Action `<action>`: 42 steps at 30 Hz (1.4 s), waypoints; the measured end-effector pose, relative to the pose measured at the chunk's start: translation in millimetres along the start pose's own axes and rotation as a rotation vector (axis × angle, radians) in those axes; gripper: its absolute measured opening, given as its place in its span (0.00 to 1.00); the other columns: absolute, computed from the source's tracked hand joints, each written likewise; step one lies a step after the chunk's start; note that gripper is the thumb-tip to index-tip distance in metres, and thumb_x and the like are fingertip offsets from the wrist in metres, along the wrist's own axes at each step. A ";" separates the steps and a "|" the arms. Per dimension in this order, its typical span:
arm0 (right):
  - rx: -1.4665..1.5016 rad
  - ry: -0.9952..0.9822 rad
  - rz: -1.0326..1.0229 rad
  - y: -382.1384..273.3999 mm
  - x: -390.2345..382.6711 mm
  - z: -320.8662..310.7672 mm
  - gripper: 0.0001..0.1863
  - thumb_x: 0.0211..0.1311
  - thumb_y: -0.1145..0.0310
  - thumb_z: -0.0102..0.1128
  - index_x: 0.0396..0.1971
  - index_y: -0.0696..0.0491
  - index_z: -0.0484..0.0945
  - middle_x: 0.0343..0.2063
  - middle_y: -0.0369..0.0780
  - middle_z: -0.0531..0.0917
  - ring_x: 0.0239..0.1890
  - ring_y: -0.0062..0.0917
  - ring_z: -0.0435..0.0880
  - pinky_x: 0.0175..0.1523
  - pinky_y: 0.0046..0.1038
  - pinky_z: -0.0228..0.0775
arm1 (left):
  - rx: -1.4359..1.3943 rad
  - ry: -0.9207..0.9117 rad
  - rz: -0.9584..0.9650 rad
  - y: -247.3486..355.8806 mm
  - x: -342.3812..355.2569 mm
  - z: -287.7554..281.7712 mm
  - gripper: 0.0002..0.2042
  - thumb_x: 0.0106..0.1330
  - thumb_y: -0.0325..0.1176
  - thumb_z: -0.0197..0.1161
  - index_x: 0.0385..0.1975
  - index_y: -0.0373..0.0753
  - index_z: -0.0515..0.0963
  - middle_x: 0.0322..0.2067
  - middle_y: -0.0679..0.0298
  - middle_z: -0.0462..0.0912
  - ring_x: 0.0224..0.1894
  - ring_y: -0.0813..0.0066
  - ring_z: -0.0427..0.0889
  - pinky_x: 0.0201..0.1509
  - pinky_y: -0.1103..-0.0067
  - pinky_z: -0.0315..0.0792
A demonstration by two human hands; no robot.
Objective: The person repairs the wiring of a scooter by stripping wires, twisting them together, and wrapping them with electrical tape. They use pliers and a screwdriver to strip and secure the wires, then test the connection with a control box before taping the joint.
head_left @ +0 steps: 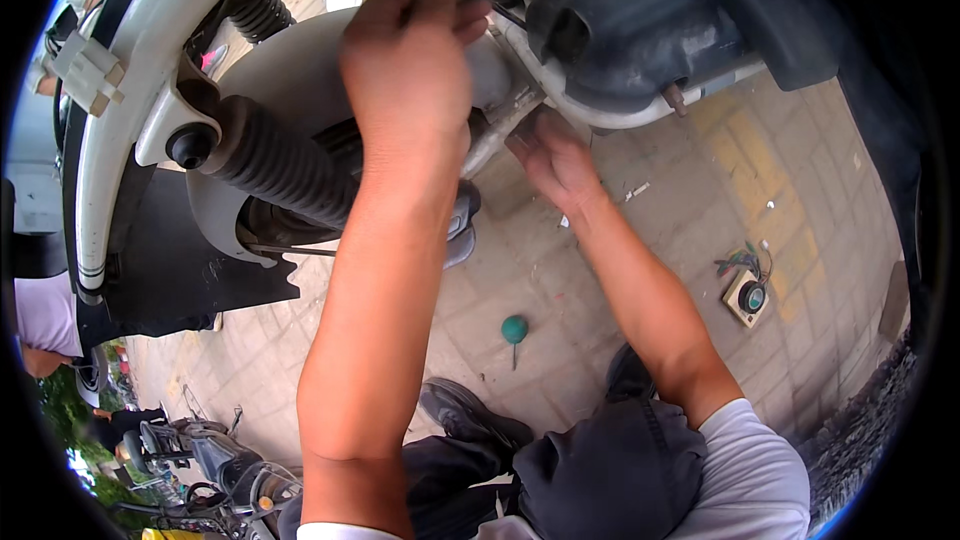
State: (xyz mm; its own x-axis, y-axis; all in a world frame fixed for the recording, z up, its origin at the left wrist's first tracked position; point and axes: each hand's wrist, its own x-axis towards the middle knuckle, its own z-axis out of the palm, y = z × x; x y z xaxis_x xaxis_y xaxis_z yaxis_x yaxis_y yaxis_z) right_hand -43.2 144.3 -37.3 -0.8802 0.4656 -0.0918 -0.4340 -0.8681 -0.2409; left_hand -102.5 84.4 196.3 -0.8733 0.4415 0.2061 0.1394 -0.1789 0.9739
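My left hand (408, 65) is raised among the parts of a scooter with a white tubular frame (590, 115). Its fingers are curled beside a black cable (505, 12); what they pinch, if anything, is hidden. Lower and to the right, my right hand (562, 162) reaches up to the underside of the frame, and its fingers are smeared by motion. Left of my left forearm sits a black shock absorber spring (290, 160). A dark plastic housing (640, 30) is at the upper right, beyond my right hand.
On the paved ground lie a stubby screwdriver with a round green handle (514, 329) and a small square cream part with a black round knob and wires (747, 298). A white connector (88, 73) hangs at the far left. Parked bikes (220, 460) and people are at the lower left.
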 end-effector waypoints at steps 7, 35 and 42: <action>-0.008 0.109 -0.090 -3.9 13.0 14.0 0.18 0.70 0.72 0.44 0.59 0.54 0.64 0.59 0.42 0.68 0.61 0.35 0.67 0.64 0.44 0.61 | -0.003 0.026 0.034 1.9 -7.3 -9.5 0.11 0.66 0.24 0.58 0.43 0.24 0.72 0.36 0.54 0.79 0.37 0.63 0.84 0.42 0.75 0.79; 0.120 0.081 -0.027 -0.9 23.0 35.7 0.21 0.69 0.70 0.44 0.61 0.55 0.62 0.61 0.40 0.67 0.62 0.33 0.65 0.67 0.38 0.57 | -0.038 -0.091 0.057 -3.9 -2.4 -10.1 0.08 0.65 0.27 0.60 0.36 0.27 0.75 0.31 0.56 0.82 0.34 0.70 0.83 0.42 0.78 0.77; 0.171 0.085 0.070 -10.9 -14.3 31.7 0.21 0.66 0.62 0.51 0.55 0.54 0.64 0.57 0.42 0.66 0.60 0.31 0.64 0.68 0.42 0.53 | -0.028 -0.139 0.009 -1.8 -2.5 -15.6 0.08 0.64 0.28 0.61 0.36 0.28 0.76 0.32 0.57 0.82 0.34 0.71 0.83 0.42 0.78 0.77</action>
State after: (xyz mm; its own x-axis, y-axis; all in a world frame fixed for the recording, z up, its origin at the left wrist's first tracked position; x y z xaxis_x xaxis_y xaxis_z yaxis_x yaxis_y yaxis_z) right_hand -32.0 141.6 -2.7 -0.8933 0.4094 -0.1853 -0.4047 -0.9122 -0.0646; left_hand -107.9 69.8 192.6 -0.7989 0.5566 0.2281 0.1324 -0.2072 0.9693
